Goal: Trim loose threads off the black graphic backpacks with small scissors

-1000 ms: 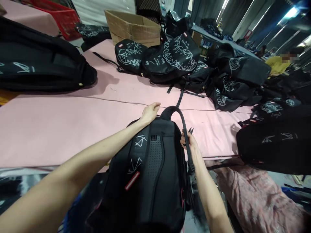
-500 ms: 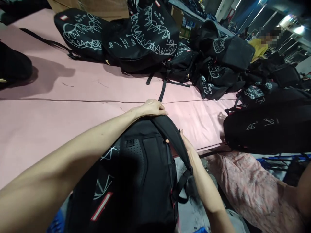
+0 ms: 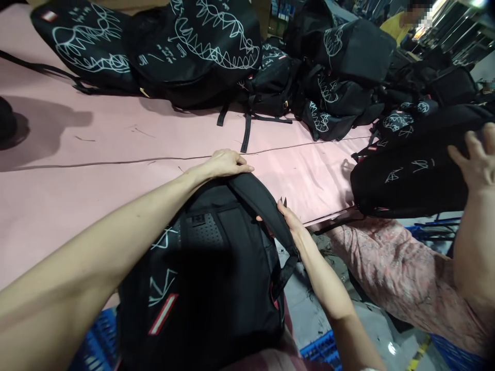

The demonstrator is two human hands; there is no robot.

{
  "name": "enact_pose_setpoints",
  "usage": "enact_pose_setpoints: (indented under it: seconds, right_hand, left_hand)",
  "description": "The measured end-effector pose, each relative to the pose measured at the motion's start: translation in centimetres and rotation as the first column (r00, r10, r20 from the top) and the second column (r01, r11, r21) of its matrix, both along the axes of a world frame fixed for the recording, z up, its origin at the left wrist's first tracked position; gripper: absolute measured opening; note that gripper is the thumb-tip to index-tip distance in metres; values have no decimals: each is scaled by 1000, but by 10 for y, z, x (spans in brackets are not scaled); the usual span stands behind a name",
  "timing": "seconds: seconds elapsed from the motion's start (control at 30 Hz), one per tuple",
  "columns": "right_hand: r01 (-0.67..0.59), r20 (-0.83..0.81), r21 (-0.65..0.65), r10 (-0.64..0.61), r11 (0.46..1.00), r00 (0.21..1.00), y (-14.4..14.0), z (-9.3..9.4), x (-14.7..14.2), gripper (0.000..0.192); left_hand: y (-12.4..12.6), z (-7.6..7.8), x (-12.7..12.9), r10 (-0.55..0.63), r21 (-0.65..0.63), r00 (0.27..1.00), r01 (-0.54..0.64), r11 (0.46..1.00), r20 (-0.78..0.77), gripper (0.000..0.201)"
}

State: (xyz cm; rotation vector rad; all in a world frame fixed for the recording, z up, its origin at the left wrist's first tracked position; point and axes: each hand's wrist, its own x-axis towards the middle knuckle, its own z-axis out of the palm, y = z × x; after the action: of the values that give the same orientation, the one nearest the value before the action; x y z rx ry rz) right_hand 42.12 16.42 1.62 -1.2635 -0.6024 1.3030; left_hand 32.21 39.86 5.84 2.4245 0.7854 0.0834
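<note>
A black backpack (image 3: 247, 242) stands upright in front of me at the table's edge, its strap side toward me. White line drawings and a red-and-white label (image 3: 163, 314) mark its left part. My left hand (image 3: 227, 164) is closed over the top of the backpack, where the padded shoulder strap (image 3: 259, 198) begins. Lower down, my right hand (image 3: 291, 220) grips that strap, thumb on the outer side and a fingertip showing at the inner edge. Two small dark pointed tips (image 3: 283, 201) stick up by the right thumb; the rest of that tool is hidden.
Several black backpacks with white drawings (image 3: 193, 51) lie along the far side of the pink table (image 3: 127, 196). At right, a co-worker's spread hand (image 3: 479, 159) is over another black bag (image 3: 410, 180). Blue plastic crates (image 3: 320, 350) stand below.
The view has shifted, and the backpack with both my hands sits slightly further left in it. A co-worker's hand has come up over the bag at right. Both my hands keep their hold.
</note>
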Motion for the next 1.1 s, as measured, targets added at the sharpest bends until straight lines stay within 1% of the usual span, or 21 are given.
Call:
enact_pose_setpoints:
  seconds: [0.03, 0.07, 0.13, 0.2, 0.33, 0.4, 0.5, 0.57, 0.63, 0.73, 0.8, 0.87, 1.0, 1.1]
  right_hand:
    - [21, 18, 1, -21, 1000, 1000, -1, 2, -1, 51]
    - [52, 42, -7, -51, 999, 998, -2, 3, -2, 49]
    - [122, 95, -35, -118, 992, 988, -4, 4, -4, 37]
    - [164, 125, -52, -156, 985, 980, -6, 4, -5, 33]
    - [149, 109, -47, -143, 988, 984, -9, 0, -1, 32]
    - [153, 120, -18, -150, 988, 981, -8, -5, 3, 31]
    - [178, 206, 10, -176, 984, 962, -4, -14, 5, 27]
    - [170, 250, 6, -166, 985, 954, -2, -21, 4, 30]
    - [161, 241, 8, -158, 987, 957, -1, -28, 2, 34]
    - [181, 231, 27, -182, 983, 956, -2, -35, -1, 34]
    - [207, 229, 37, -210, 978, 950, -3, -38, -3, 31]
    - [233, 186, 25, -233, 972, 955, -3, -41, -4, 32]
    - [232, 83, -7, -231, 973, 970, -2, -40, -10, 39]
    - [228, 31, -23, -227, 973, 973, -3, -36, -13, 38]
  left_hand:
    - [-1, 0, -1, -5, 2, 1000, 5, 1000, 7, 39]
    - [-2, 0, -2, -7, 7, 1000, 7, 1000, 9, 40]
    - [-4, 1, -4, -4, 19, 1000, 4, 1000, 7, 40]
    - [-7, 2, -6, -10, 24, 1000, 10, 1000, 3, 41]
    - [-14, 5, -13, -49, 39, 999, 48, 998, 22, 44]
    - [-19, 6, -16, -65, 69, 997, 63, 996, 29, 44]
    - [-28, 5, -20, -128, 147, 992, 124, 981, 16, 43]
    - [-34, 5, -22, -160, 200, 987, 158, 967, -5, 42]
    - [-39, 6, -24, -167, 232, 986, 169, 958, -28, 42]
    - [-41, 6, -25, -177, 257, 983, 185, 948, -55, 43]
    - [-41, 3, -24, -188, 279, 980, 201, 939, -71, 45]
    - [-42, -1, -24, -188, 308, 978, 206, 929, -87, 46]
    - [-44, -10, -26, -197, 363, 975, 220, 905, -100, 47]
    - [-43, -14, -28, -221, 381, 971, 238, 894, -87, 46]
